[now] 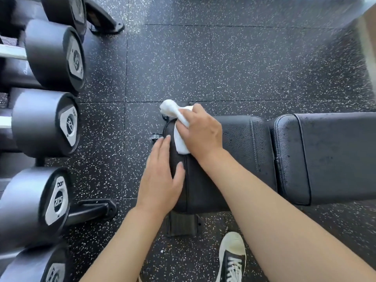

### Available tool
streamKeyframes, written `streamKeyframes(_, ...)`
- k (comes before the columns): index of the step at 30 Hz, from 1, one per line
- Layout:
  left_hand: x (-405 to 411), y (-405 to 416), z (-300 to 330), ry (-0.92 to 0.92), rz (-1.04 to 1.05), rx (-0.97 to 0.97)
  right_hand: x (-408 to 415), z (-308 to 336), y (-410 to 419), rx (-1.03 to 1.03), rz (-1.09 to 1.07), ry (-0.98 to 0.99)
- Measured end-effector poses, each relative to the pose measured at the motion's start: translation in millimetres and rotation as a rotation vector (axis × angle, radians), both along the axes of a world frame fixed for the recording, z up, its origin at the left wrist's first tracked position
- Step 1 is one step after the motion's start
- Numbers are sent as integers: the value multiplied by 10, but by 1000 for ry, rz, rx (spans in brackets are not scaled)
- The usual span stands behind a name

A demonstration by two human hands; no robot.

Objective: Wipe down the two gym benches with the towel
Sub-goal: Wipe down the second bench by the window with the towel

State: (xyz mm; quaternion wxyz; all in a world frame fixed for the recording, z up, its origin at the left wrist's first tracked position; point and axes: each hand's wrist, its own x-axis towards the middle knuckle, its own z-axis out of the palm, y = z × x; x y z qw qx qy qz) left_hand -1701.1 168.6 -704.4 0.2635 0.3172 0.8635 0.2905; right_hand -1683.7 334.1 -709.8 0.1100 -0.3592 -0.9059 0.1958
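- The black padded gym bench (254, 157) ran from the middle of the view off to the right, its seat pad at the left end and a longer back pad to the right, with a narrow gap between the two.
- The right hand (200, 132) pressed down on a white towel (179, 127) at the far left corner of the seat pad, fingers curled over the cloth and gripping it.
- One bunched end of the towel stuck out past the far edge of the pad; the other end lay flat on the pad just beside the wrist.
- The left hand (160, 176) lay flat on the near left edge of the seat pad, fingers straight and holding nothing.
- A row of black dumbbells (50, 123) sat on a rack along the left side, well apart from the bench.
- A black and white sneaker (232, 259) stood on the speckled rubber floor (183, 64) near the bench's foot (181, 223).
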Motion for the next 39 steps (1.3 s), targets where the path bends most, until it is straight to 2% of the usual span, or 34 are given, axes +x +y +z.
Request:
streamKeyframes(4, 180, 309, -96, 28, 97, -4, 462, 34, -73, 51, 24, 14)
streamKeyframes(7, 302, 326, -171, 109, 174, -44, 934, 27, 282, 121, -98, -50)
streamKeyframes(10, 309, 321, -238, 145, 186, -41, 1234, 4, 592, 108, -234, -78)
streamKeyframes(13, 320, 343, -272, 158, 187, -55, 1071, -14, 458, 104, -299, -46)
streamKeyframes(15, 317, 341, -298, 169, 173, -68, 742, -50, 219, 121, -241, -29)
streamKeyframes(18, 307, 341, -321, 159, 169, -76, 204, -75, -35, 28, -183, 44)
streamKeyframes(21, 300, 351, -311, 145, 175, -64, 89, -28, -54, 8, -78, 35)
streamKeyframes(24, 307, 360, -308, 168, 164, -74, 544, -11, 241, 153, -16, -30)
streamKeyframes(26, 311, 358, -316, 183, 165, -74, 989, -38, 544, 195, -155, -75)
streamKeyframes(29, 308, 346, -342, 187, 176, -68, 1417, -61, 759, 103, -294, -51)
streamKeyframes(31, 309, 345, -331, 180, 180, -66, 1350, -73, 572, 132, -272, -46)
streamKeyframes(35, 298, 346, -328, 167, 181, -64, 950, -132, -195, 162, -84, 52)
streamKeyframes(39, 290, 333, -354, 155, 183, -43, 1098, -218, -525, 107, -5, 169)
